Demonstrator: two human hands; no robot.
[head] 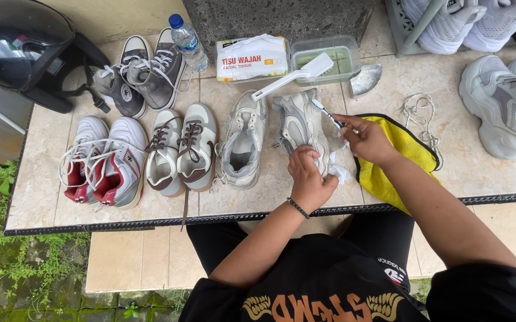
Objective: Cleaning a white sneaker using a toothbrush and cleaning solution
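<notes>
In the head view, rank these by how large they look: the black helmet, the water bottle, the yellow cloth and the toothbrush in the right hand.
1. black helmet
2. yellow cloth, partly hidden by the right hand
3. water bottle
4. toothbrush

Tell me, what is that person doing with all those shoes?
A person sits at a tiled table cleaning a pale grey and white sneaker. The left hand steadies the sneaker near its heel, while the right hand holds a small toothbrush against it. A yellow cloth lies under the right wrist. The sneaker's partner and three other pairs sit to the left. A clear tub of greenish water with a white brush across it stands behind.
</notes>
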